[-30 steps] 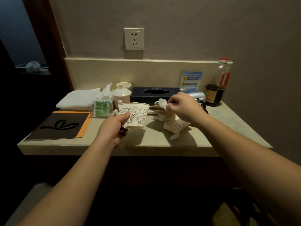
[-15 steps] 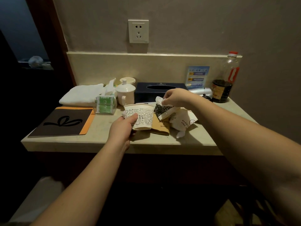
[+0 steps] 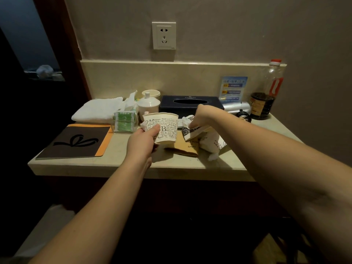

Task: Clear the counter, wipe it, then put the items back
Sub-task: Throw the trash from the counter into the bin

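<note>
The white paper cup with black doodle print [image 3: 164,128], at the centre of the frame, carries "Delicious" near its rim, "DINNER" to the right of that, a large "B", and small lines reading "Break Take a rest", "Tasty-Yum" and "Delicious". The flat brown paper bag [image 3: 185,148] lying on the surface just below it shows "HAVE" (upside down from here). The blue printed card [image 3: 232,89] at the upper right bears rows of characters too small to read.

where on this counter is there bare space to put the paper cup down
Bare patches: the front strip between the folder and brown sleeve, and the right end in front of the bottle. The back row and wrappers are crowded.
</note>
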